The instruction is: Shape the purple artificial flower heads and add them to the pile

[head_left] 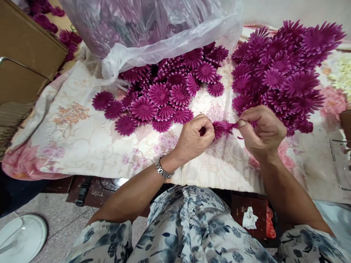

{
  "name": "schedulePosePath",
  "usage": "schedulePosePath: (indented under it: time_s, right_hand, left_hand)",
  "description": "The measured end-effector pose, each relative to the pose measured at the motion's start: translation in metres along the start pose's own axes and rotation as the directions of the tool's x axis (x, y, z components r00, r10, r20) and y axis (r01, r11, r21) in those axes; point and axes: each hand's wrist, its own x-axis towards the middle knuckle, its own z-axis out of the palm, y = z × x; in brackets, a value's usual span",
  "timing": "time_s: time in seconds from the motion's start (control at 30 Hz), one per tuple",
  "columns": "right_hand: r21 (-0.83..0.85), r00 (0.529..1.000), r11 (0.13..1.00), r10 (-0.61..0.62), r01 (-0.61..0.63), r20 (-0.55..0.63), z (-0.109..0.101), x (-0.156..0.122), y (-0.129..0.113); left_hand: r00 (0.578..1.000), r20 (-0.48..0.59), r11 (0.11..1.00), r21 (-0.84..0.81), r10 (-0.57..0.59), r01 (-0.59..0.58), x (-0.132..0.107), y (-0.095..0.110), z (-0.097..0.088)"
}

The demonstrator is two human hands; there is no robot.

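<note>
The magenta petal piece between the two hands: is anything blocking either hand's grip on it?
Nothing visible does. The left hand and right hand seem to pinch opposite ends of the magenta petal piece. The left flower heap and right flower heap lie farther back, not between.

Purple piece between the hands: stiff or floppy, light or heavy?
Probably floppy: the purple piece looks thin and crumpled. Likely light: the right hand merely pinches one end. Possibly delicate: it narrows to a thin strip there.
</note>
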Motion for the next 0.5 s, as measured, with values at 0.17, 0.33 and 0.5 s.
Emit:
schedulePosePath:
  time_s: [0.17, 0.33, 0.5]
  right_hand:
    - [-0.010, 0.999, 1.000, 0.006, -0.006, -0.045, -0.004, 0.001, 0.003]
    - [0.073, 0.994, 0.993, 0.093, -0.088, -0.057, 0.001, -0.003, 0.007]
    - [0.282, 0.930, 0.953, 0.202, -0.113, -0.308, -0.007, 0.002, 0.025]
  left_hand:
    - [1.000, -0.012, 0.999, -0.053, -0.014, 0.014, 0.000, 0.002, -0.001]
    - [0.999, -0.039, 0.998, -0.060, -0.001, -0.001, -0.001, 0.002, -0.003]
    - [0.989, -0.131, 0.997, -0.037, 0.062, -0.067, -0.001, -0.001, -0.006]
